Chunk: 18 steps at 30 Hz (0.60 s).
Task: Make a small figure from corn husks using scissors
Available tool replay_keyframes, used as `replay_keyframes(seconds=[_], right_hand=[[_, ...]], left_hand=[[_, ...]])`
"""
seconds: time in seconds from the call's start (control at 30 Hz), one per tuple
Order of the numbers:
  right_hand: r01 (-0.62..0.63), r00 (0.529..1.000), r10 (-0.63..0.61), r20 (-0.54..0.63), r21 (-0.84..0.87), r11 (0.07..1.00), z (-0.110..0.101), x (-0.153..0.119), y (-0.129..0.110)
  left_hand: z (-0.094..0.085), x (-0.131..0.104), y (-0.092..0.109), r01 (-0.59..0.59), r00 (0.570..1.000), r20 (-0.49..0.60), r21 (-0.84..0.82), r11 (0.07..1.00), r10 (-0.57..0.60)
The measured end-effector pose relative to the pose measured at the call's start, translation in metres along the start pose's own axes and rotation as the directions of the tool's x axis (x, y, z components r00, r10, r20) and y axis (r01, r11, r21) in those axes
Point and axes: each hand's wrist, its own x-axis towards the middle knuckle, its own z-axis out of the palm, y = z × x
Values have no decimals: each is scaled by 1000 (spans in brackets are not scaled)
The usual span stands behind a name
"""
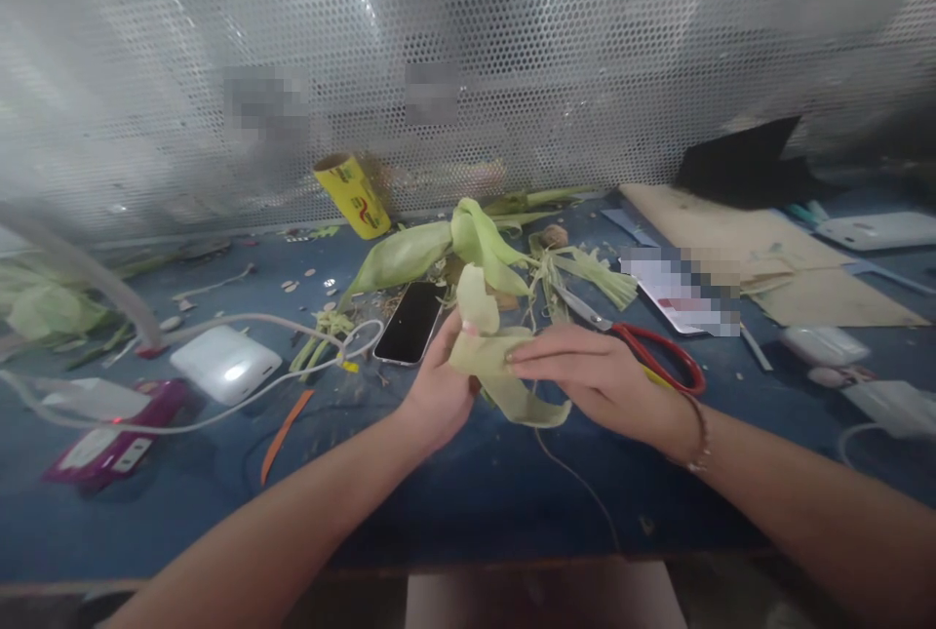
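Pale green corn husk strips (pixel 479 302), spreading out like petals, are held up above the middle of the table. My left hand (pixel 444 393) grips them from below and the left, its fingers mostly hidden behind the husk. With fingers pressed together, my right hand (pixel 610 375) pinches one strip at the right side. Red-handled scissors (pixel 665 356) lie partly beneath my right hand. Behind the held piece, larger green husk leaves (pixel 409 256) rest on the table beside a dark-screened phone (pixel 410 322). A thin thread (pixel 585 485) trails over the table below my hands.
A yellow tube (pixel 353 198) leans near the perforated metal panel (pixel 512 44). On the left are a purple power strip (pixel 136 444), a white box-shaped device (pixel 225 364) and looping cables. Brown paper sheets (pixel 731 229) and a white charger (pixel 896 405) lie to the right.
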Motion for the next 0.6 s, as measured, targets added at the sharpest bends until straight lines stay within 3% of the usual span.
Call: replay_keyframes(seconds=[0.13,0.3,0.43,0.6], right_hand=[[75,996,-65,66,-155,985,-3,-1,-4],[214,970,-155,188,-356,910,3,-7,1],[212,977,-164,139,-493,844,8,-7,-2],[175,984,-174,48,-488,855,13,-2,-16]], left_hand=[[2,0,4,41,999,-17,-66,997,-42],[8,-3,12,185,982,-11,-102,977,-187],[11,-5,13,230,972,-26,-122,965,-235],[14,-7,9,122,982,-123,-173,977,-145]])
